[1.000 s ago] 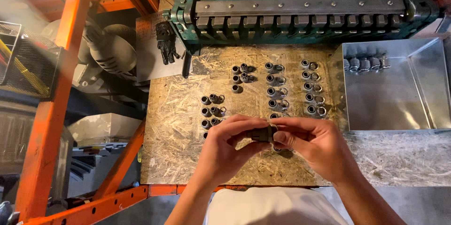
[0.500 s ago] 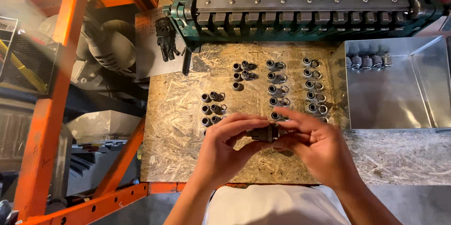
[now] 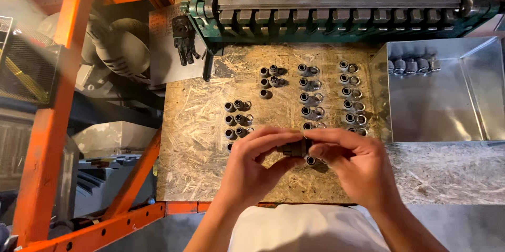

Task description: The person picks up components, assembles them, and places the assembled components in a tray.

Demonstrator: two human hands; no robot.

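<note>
The small dark fitting (image 3: 294, 148) is held above the front of the surface (image 3: 200, 141), between both hands. Its long axis runs roughly left to right. The left hand (image 3: 252, 165) holds a narrow grip on the fitting's left end; the right hand (image 3: 353, 163) pinches the right end, fingertips closed on it. Both hands are equally near. Rows of loose fittings (image 3: 307, 97) lie just beyond, towards the green machine (image 3: 336, 7).

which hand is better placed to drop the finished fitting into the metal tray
Right, probably. The right hand shares the dark fitting with the left hand and sits nearer the metal tray, which lies to the right of the board.
</note>
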